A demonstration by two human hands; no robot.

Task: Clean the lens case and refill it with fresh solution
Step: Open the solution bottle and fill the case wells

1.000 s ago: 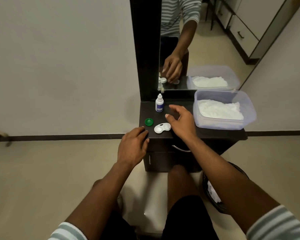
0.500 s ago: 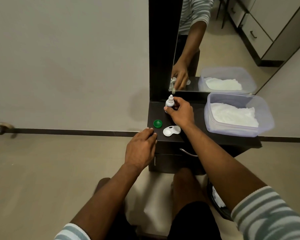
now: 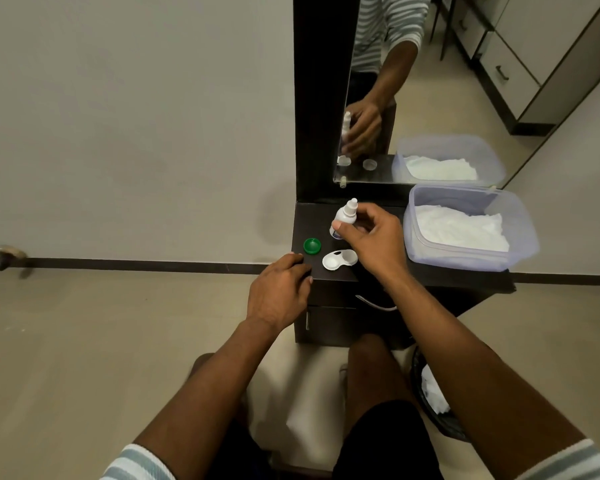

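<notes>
The right hand (image 3: pixel 371 242) had the small white plastic solution bottle (image 3: pixel 344 218) pinched between thumb and fingers, the nozzle tip pointing up toward twelve o'clock and leaning a touch to one o'clock. Whether the bottle's base touched the dark wooden bench (image 3: pixel 430 271) or sat just above it could not be told. At five o'clock from the bottle lay the white twin-well contact lens case (image 3: pixel 338 259), flat on the bench. Its left well was open and facing up; the right well was partly hidden by the wrist. A round green screw cap (image 3: pixel 311 245) lay at nine o'clock from the case, just beside it and not touching.

The left hand (image 3: pixel 279 292) rested at the front left corner of the bench, at seven o'clock from the green cap, fingers loosely curled over the edge and holding nothing that could be seen.

Out at three o'clock from the bottle sat a translucent lavender plastic tub (image 3: pixel 520 244) with white tissue (image 3: pixel 459 230) heaped inside, well apart from the lens case. Behind the bench, at twelve o'clock, a tall dark-framed mirror (image 3: pixel 430 81) showed the reflected arm, bottle and tub. Down at five o'clock on the floor stood a dark wastebasket (image 3: pixel 426 400) with a scrap of white paper in it, partly covered by the right forearm.
</notes>
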